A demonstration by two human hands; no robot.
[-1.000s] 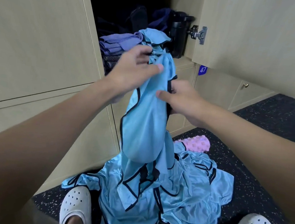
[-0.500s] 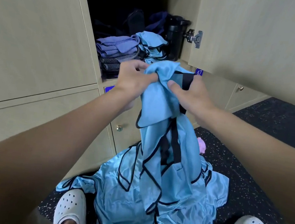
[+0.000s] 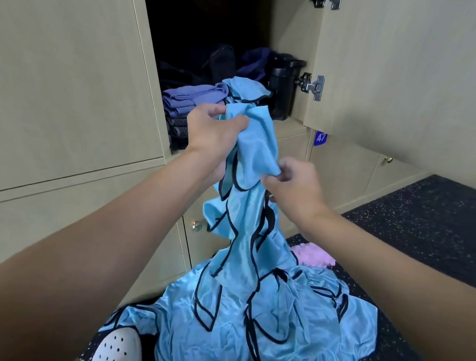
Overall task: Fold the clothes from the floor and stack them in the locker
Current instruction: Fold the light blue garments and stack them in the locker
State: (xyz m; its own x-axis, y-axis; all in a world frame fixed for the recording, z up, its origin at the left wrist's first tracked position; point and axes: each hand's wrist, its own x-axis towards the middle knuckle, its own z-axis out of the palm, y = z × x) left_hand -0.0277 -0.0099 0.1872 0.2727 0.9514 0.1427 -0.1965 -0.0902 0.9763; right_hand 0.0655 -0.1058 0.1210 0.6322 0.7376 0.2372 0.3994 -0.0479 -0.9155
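Observation:
A light-blue garment with black trim [image 3: 256, 152] hangs bunched in front of the open locker [image 3: 205, 43]. My left hand [image 3: 211, 134] grips its top edge. My right hand [image 3: 295, 187] pinches a fold lower down on its right side. Its lower end trails onto a heap of the same blue clothes [image 3: 267, 326] on the dark floor between my feet. Inside the locker lies a stack of folded purple and dark clothes [image 3: 190, 102] with a blue piece [image 3: 245, 90] beside it.
The locker door [image 3: 414, 75] stands open to the right, hinges showing. A black container [image 3: 283, 87] sits in the locker's right corner. A pink cloth [image 3: 316, 254] lies on the floor behind the heap. My white perforated shoes [image 3: 118, 350] flank the pile.
My right hand has dropped from the garment's top to a fold lower down, while the left keeps the top edge. The view has tilted upward, showing more of the locker.

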